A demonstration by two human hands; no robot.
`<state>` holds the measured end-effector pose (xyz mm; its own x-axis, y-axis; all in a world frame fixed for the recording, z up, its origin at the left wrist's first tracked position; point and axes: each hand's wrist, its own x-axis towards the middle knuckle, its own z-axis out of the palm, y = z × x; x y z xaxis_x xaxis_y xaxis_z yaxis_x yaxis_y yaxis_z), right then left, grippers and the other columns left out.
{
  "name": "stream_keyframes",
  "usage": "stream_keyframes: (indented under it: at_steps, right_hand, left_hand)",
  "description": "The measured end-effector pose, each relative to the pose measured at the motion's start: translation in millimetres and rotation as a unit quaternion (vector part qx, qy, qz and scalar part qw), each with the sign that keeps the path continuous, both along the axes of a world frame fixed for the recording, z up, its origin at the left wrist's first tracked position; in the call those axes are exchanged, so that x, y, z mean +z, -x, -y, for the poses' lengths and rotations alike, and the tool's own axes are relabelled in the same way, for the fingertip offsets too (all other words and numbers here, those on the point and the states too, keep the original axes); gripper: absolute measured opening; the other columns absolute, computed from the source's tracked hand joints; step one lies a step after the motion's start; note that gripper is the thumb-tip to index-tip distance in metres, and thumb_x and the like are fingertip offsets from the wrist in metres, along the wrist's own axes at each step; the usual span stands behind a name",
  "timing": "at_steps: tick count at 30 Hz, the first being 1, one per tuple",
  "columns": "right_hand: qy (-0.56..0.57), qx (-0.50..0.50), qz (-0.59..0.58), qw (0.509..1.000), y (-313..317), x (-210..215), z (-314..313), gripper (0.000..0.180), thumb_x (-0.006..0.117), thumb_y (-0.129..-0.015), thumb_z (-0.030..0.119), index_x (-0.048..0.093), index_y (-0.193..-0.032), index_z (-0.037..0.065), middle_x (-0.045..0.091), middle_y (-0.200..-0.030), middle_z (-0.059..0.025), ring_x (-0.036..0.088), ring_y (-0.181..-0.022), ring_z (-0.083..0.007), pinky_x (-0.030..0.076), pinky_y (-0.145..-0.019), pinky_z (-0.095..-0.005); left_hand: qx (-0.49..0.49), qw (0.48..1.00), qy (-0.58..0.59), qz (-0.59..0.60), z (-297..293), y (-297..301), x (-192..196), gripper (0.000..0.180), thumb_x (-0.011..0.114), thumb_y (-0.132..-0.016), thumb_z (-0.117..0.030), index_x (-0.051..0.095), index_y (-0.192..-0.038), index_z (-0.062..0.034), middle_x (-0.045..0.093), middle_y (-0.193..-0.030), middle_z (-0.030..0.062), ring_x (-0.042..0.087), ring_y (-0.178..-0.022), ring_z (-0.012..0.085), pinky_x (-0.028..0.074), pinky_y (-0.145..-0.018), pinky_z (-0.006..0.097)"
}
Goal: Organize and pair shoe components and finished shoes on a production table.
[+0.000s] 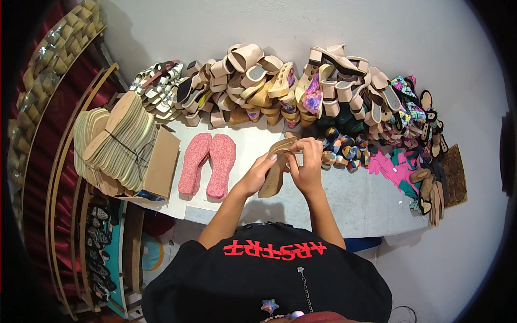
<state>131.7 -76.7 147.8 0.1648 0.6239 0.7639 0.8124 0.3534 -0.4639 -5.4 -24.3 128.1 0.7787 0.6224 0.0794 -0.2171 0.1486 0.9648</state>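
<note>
Over the table I hold a tan, curved shoe insole [273, 180] up on its edge between both hands. My left hand [257, 173] grips its near side, thumb along the edge. My right hand [306, 164] has its fingers closed round the far upper end, where tan layers show; whether this is one piece or a few stacked together I cannot tell. To the left of my hands lie pink speckled sole pieces [221, 167] in two side-by-side piles, toes and heels lined up.
A tied stack of cream insoles [121, 148] leans by a cardboard box [161, 164] at the left. Heaped sandals [247, 81] line the wall. Multicoloured patterned heels [347, 148] and pink fabric pieces [390, 167] lie to the right on the white table [344, 207]. Shelves with footwear [99, 242] stand lower left.
</note>
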Motion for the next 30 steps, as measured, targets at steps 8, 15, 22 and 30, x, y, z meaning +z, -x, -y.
stream_keyframes:
  at_steps: [8, 15, 22, 30]
  right_hand:
    - [-0.013, -0.008, -0.003, 1.000, 1, 3, 3, 0.023, 0.066, -0.062, 0.002, 0.054, -0.082, 0.003, 0.050, -0.075, -0.0079, 0.047, -0.070, -0.0233, 0.037, -0.064, -0.0322]
    - [-0.027, 0.050, -0.043, 0.997, 0, -8, 5, 0.019, 0.062, -0.063, -0.002, 0.054, -0.079, 0.004, 0.054, -0.082, -0.0088, 0.052, -0.077, -0.0268, 0.040, -0.068, -0.0340]
    - [-0.019, 0.157, -0.159, 0.975, -5, -15, 12, 0.010, 0.054, -0.075, -0.005, 0.048, -0.081, 0.000, 0.060, -0.084, -0.0134, 0.058, -0.075, -0.0195, 0.046, -0.067, -0.0280]
    - [-0.091, 0.148, -0.268, 0.948, -35, -25, 27, 0.009, 0.049, -0.084, 0.004, 0.042, -0.088, 0.002, 0.057, -0.083, -0.0136, 0.056, -0.076, -0.0177, 0.045, -0.069, -0.0271]
  left_hand:
    - [-0.017, 0.998, 0.059, 0.033, 1, 0, 1, 0.040, 0.027, -0.091, -0.027, 0.042, -0.114, 0.0015, 0.055, -0.102, 0.0107, 0.054, -0.090, 0.0157, 0.042, -0.081, 0.030]
    - [0.016, 0.974, 0.184, 0.130, 3, -7, -6, 0.041, 0.027, -0.091, -0.025, 0.037, -0.119, 0.0023, 0.051, -0.110, 0.0126, 0.052, -0.097, 0.0205, 0.040, -0.086, 0.033]
    - [0.105, 0.955, 0.245, 0.127, -13, -6, -21, 0.039, 0.024, -0.090, -0.023, 0.041, -0.114, 0.0033, 0.053, -0.105, 0.0150, 0.053, -0.096, 0.0243, 0.043, -0.084, 0.036]
    - [0.365, 0.880, 0.266, 0.150, -40, 12, -28, 0.036, 0.028, -0.089, -0.022, 0.042, -0.112, 0.0027, 0.054, -0.101, 0.0161, 0.054, -0.091, 0.0249, 0.044, -0.081, 0.037]
